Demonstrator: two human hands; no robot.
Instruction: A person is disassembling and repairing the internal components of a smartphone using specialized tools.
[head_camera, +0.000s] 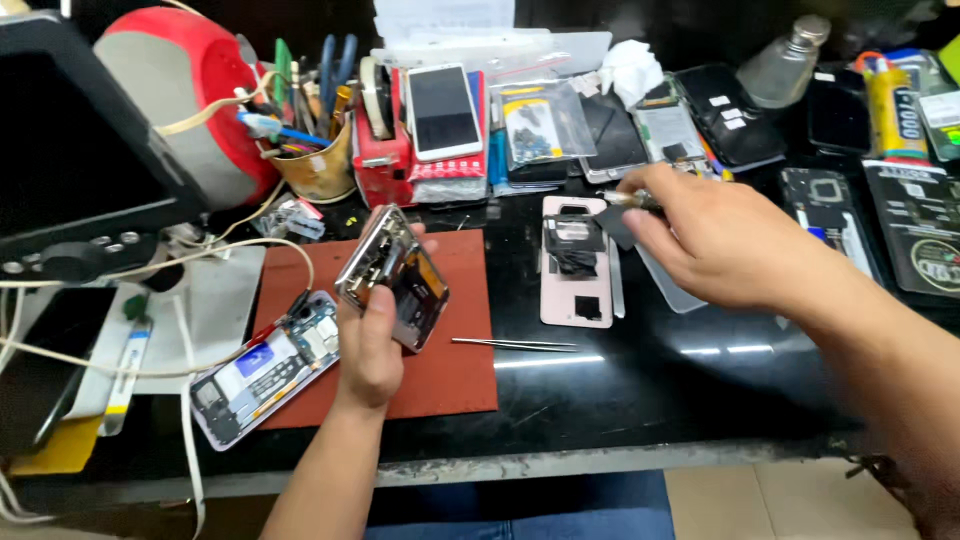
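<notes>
My left hand (372, 345) holds an opened phone frame (392, 276) upright above the red-brown mat (455, 360), its inner parts facing me. My right hand (722, 240) reaches out over the black bench and pinches a small dark metal tool (630, 199) just above a pink phone back cover (576, 262) that carries a black part. A second opened phone (262, 368) with its circuit board exposed lies on the mat's left edge, left of my left hand. Thin metal tweezers (515, 344) lie on the bench between my two hands.
A red and grey round object (185, 100), a cup of tools (315, 160), a white phone (443, 110) on red boxes and bagged parts line the back. More phones, covers and a glass bottle (785, 65) crowd the right. A dark screen (70, 150) and cables sit left.
</notes>
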